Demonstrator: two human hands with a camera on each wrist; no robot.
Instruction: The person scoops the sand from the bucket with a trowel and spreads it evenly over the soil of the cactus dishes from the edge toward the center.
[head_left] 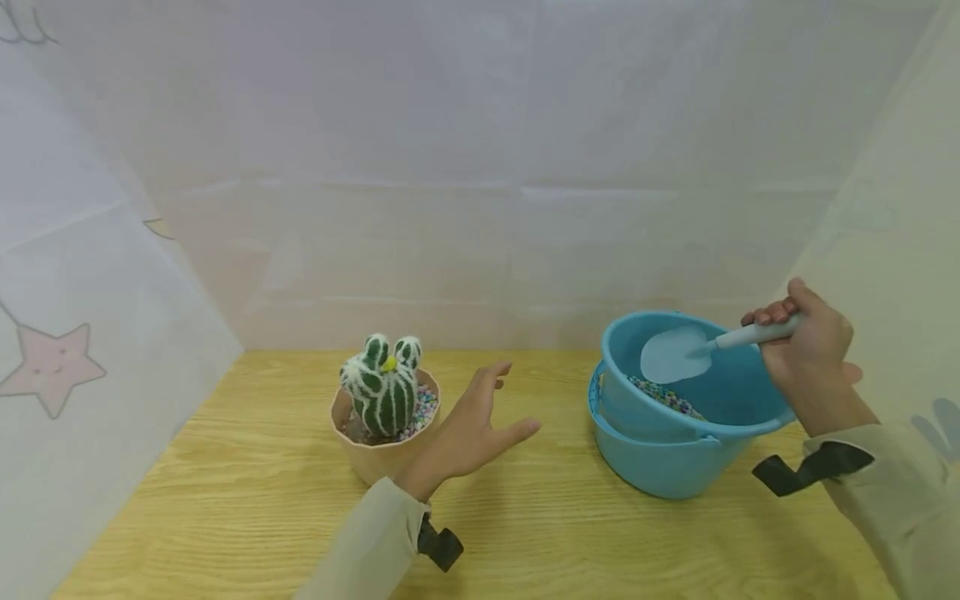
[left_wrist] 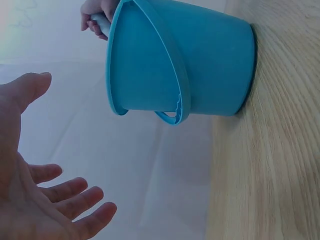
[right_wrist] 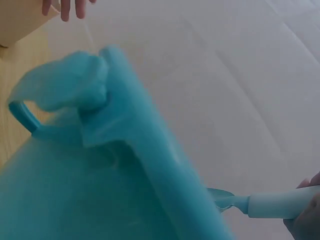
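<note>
My right hand (head_left: 813, 337) grips the white handle of a toy shovel (head_left: 675, 354), whose pale blue blade hangs over the open mouth of a blue bucket (head_left: 656, 462). Inside the bucket lie multicoloured pebbles (head_left: 667, 398). In the right wrist view the bucket's rim hides most of the blade. My left hand (head_left: 468, 433) hovers beside a peach flowerpot (head_left: 382, 458), fingers spread and holding nothing. A knitted-looking green and white cactus (head_left: 384, 404) with a yellow bit stands in that pot, with small coloured pebbles (head_left: 426, 408) around it.
Pot and bucket both stand on a wood-grain table (head_left: 547, 533), the pot left and the bucket right. A pale sheet (head_left: 450, 208) rises behind the table and along both sides. The bucket's carrying handle (left_wrist: 175, 70) is lowered around its side.
</note>
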